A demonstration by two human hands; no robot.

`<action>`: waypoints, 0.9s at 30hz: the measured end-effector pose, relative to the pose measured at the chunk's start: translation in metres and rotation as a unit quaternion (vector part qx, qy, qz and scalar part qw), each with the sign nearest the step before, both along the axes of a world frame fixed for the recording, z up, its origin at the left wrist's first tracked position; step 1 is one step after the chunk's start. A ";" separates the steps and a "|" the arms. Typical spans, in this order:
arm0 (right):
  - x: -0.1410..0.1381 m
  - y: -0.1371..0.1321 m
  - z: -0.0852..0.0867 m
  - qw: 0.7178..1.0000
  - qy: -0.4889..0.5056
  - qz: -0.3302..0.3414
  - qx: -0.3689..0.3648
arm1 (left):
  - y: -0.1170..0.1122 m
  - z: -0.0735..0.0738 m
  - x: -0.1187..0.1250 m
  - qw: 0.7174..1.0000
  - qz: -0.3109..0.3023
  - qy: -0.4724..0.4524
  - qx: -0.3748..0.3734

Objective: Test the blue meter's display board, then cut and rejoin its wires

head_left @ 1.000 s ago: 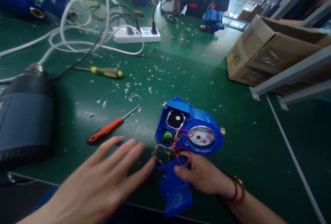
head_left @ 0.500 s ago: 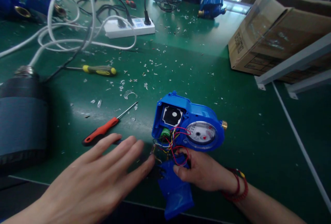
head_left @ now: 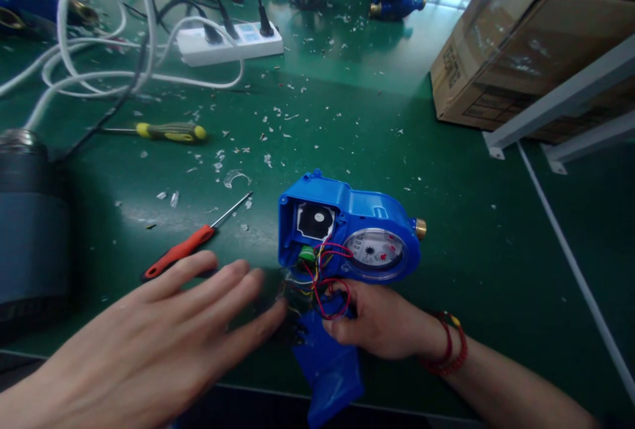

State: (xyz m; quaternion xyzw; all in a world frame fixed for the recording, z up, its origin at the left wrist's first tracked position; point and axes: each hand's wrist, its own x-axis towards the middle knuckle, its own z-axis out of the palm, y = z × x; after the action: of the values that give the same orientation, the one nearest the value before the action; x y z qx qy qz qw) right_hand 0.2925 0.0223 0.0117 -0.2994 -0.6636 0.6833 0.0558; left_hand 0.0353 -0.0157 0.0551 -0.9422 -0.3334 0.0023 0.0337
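Water meter [head_left: 358, 207], blue-cased, lies on the green surface [head_left: 377, 128] just in front of the person, its round dial [head_left: 376, 250] facing up and a brass fitting [head_left: 421, 228] poking out at the right end. On its left, the compartment gapes, showing a black square part [head_left: 316, 219] and a small green component [head_left: 306, 256]. Thin coloured wires [head_left: 318, 270] trail from there toward a loose blue cover [head_left: 327, 363].

The right hand [head_left: 380, 320] grips that cover's upper end, thumb on top, close by a loop of red wire. The left hand [head_left: 183, 330] is loosely spread, palm down, its thumb tip right by the wires; I can't tell whether it touches them.

Just past the left fingers lies an orange-and-black screwdriver [head_left: 184, 248]; a yellow-handled screwdriver [head_left: 171, 131] sits farther back. Clear plastic scraps [head_left: 237, 179] litter the middle. Beyond, I see a white power strip [head_left: 231, 52] and, at right, a cardboard box [head_left: 496, 62].
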 end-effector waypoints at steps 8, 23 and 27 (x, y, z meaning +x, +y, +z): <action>0.000 0.001 0.000 0.999 0.028 -0.020 0.004 | 0.003 0.006 0.008 0.998 -0.041 -0.003 0.042; -0.001 -0.002 0.000 0.999 -0.016 -0.033 0.014 | 0.000 0.009 0.019 0.996 -0.054 0.020 0.061; -0.001 -0.003 0.001 0.999 -0.031 -0.037 0.023 | -0.003 0.007 0.020 0.996 -0.056 0.009 0.065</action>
State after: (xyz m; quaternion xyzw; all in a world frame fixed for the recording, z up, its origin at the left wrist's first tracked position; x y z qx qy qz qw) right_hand 0.2916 0.0190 0.0130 -0.3435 -0.6690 0.6557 0.0678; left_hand 0.0554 -0.0184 0.0623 -0.9551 -0.2792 -0.0123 0.0978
